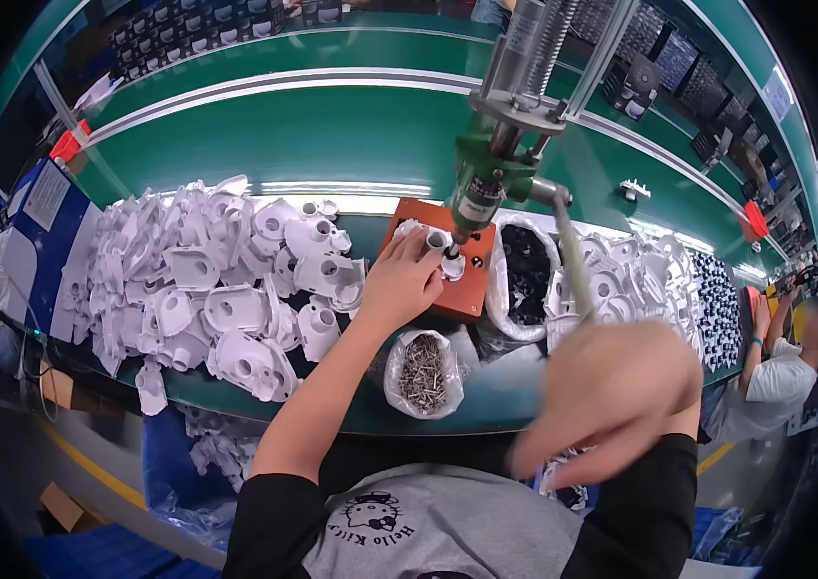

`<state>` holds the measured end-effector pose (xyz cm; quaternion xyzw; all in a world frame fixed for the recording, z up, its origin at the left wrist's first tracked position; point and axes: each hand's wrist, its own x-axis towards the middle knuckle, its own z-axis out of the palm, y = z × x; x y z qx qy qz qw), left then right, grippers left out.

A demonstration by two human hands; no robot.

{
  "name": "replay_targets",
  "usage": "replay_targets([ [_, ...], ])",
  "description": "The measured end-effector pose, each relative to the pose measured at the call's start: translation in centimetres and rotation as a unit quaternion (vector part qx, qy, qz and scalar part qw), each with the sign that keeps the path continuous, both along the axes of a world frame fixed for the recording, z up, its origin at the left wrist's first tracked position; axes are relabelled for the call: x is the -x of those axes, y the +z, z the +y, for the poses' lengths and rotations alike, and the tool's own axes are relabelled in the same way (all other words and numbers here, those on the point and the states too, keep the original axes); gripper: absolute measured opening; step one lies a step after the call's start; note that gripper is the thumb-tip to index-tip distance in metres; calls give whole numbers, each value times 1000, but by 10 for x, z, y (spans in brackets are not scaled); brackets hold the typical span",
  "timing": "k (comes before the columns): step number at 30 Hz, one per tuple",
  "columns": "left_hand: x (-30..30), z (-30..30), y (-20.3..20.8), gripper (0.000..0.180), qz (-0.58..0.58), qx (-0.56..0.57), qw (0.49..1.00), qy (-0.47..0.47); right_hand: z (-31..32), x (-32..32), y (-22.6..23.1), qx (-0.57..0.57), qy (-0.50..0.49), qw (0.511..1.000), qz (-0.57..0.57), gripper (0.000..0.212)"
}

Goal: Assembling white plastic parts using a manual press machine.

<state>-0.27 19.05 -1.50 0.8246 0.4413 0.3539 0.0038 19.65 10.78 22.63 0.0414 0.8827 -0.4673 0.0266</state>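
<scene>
My left hand (401,278) is closed on a white plastic part (453,267) seated on an orange fixture block (462,299). Right above that part is the tip of a green hand press (479,188), close to my fingertips. The press's lever (571,253) slants down toward my right hand (616,400), which is smeared by motion. Whether its fingers hold the lever's end, I cannot tell. Between my forearms stands a clear bag of metal screws (423,374). Another bag, with small black parts (528,280), sits right of the block.
A big heap of white plastic parts (235,309) covers the bench's left. More white parts (621,280) and a patch of small dark pieces (716,314) lie on the right. A blue bin (166,454) stands below the bench edge. A co-worker (771,372) is at far right.
</scene>
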Motion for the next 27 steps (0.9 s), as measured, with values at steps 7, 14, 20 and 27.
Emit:
replay_targets([
  [7, 0, 0, 0, 20, -33, -27, 999, -9, 139, -52, 25, -22, -434, 744, 508, 47],
  [14, -1, 4, -1, 44, -76, 80, 994, 2, 152, -76, -81, 43, -561, 738, 372, 40],
  [20, 0, 13, -6, 52, -16, 32, 999, 6, 23, -135, -113, -345, -630, 696, 13, 57],
  [27, 4, 34, 15, 47, 85, 117, 989, 0, -44, -139, -183, -390, -585, 647, -294, 89],
])
